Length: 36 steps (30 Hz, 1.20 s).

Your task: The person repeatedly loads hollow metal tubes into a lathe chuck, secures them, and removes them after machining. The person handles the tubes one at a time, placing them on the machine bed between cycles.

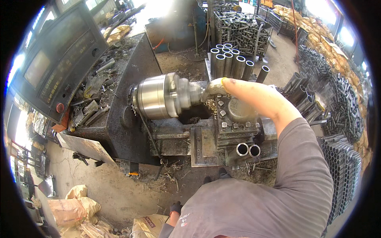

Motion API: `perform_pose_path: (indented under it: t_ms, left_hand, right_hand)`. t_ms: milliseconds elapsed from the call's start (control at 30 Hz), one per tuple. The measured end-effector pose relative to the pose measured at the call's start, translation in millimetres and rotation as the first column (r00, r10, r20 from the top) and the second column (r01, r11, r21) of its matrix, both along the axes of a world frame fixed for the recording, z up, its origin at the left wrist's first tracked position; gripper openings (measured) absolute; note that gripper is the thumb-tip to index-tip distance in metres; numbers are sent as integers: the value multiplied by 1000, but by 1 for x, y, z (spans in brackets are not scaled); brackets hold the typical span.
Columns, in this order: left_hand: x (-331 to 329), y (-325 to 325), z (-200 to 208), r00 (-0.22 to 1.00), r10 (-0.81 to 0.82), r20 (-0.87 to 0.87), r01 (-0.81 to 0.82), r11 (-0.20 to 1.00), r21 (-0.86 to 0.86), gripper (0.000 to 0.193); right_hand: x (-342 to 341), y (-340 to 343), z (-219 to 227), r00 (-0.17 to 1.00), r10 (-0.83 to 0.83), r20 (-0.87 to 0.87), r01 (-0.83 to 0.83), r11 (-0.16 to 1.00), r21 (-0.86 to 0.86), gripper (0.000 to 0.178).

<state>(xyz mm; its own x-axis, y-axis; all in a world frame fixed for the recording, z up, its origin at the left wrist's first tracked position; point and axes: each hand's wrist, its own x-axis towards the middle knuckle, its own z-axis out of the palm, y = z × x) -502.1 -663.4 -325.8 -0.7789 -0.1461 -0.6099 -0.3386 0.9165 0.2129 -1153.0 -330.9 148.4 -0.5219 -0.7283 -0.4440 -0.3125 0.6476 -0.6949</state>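
Chuck (152, 97) stood leftward, its right end blurred; our left hand (175, 207) hung low, its fingers too small to judge; our gloved right hand (214, 88) was beside that end, fingers grasping or loose, we couldn't tell; the tool post (239, 112) stood farther right.

Observed on the concrete floor (129, 192), lower left: creased brown sacks (65, 212). At the back I note a dark bluish housing (188, 31) and, to its right, a mesh crate (254, 49) heaped with metal pieces (234, 18). Farther right stands a thin red pole (295, 27); beyond it, yellowish bags (313, 36) lie in a row near bright windows (346, 36).
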Motion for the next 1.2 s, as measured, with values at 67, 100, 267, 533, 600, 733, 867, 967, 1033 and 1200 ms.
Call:
perform_pose_path:
  t_ms: [67,100,267,533,600,733,867,967,1033,1200]
  left_hand:
    - [6,-2,3,985,172,7,-172,985,-4,40]
    - [6,-5,6,990,139,-16,-140,987,-74,38]
    - [-32,-48,54,992,29,-122,-75,917,-393,31]
    - [-147,-91,240,-179,856,-485,-575,309,757,46]
    - [-156,-99,254,-29,767,-641,-668,463,583,47]
    - [-161,-122,240,176,518,-837,-725,644,245,47]
    - [-159,-146,220,53,850,-524,-523,471,711,44]
    - [-158,-145,227,58,992,-113,-225,123,967,41]
    - [-159,-136,238,-27,962,-273,-346,247,905,40]
    - [-156,-138,245,85,801,-593,-621,508,597,41]
  right_hand:
    - [2,5,1,979,-199,-40,202,976,81,29]
    - [7,9,7,942,-320,106,322,947,-2,27]
    - [25,45,59,852,-489,-186,486,872,-65,36]
    - [43,18,72,858,-194,-476,201,979,-35,82]
    - [39,5,66,857,-19,-515,62,996,66,86]
    - [22,13,62,935,-141,-325,177,980,85,75]
    - [12,38,66,920,-147,-362,182,981,64,47]
    - [14,49,69,942,-125,-311,172,977,128,47]
    - [16,51,68,921,-78,-382,145,978,149,51]
    - [7,62,63,968,-112,-223,166,957,237,56]
